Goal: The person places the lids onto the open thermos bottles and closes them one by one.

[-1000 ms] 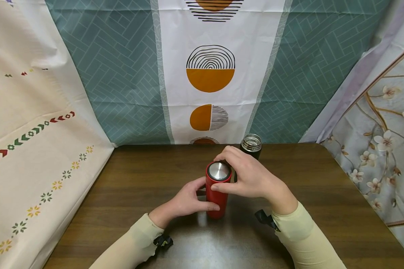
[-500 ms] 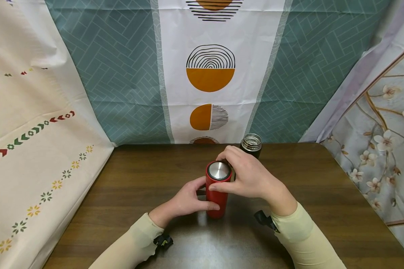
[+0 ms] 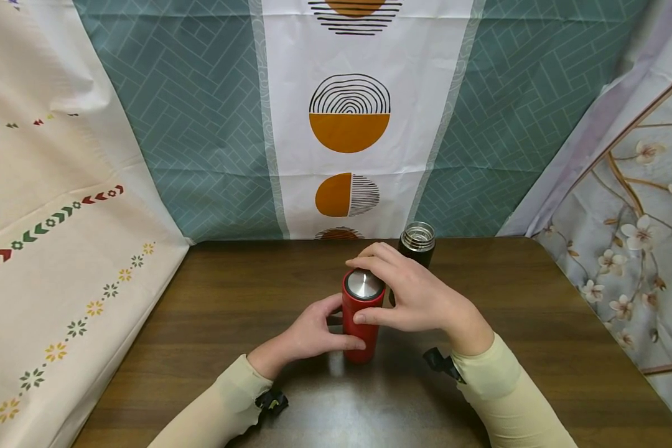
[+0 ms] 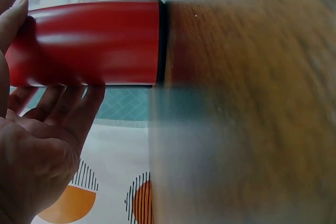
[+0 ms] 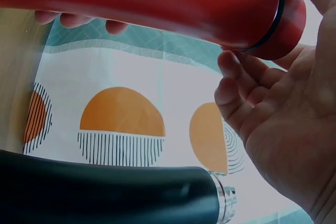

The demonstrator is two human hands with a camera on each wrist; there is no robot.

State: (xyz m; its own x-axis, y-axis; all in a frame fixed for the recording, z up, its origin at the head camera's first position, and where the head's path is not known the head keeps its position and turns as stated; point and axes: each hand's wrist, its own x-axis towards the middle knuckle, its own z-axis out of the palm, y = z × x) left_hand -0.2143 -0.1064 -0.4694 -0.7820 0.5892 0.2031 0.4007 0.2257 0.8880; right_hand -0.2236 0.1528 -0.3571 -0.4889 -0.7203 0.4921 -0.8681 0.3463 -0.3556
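Right grip (image 3: 417, 292) shifted at lidded red flask (image 3: 369, 332), hold unclear; left grip (image 3: 312, 331) clasps it.

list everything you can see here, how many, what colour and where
Red bottle: one, red, upright at table centre
Lid: one, red with silver top, on that bottle
Black bottle: one, black with silver threaded neck, lidless, behind the right hand
Table: one, brown, under both bottles
Back cloth: one, teal and white with orange shapes, behind the table
Left cloth: one, cream, patterned, left side
Right cloth: one, whitish, floral, right side
Sleeves: two, pale yellow, on the forearms
Wrist devices: two, black, at the cuffs
Hands: two, bare, left hand gripping the red bottle, right curved around its lid end
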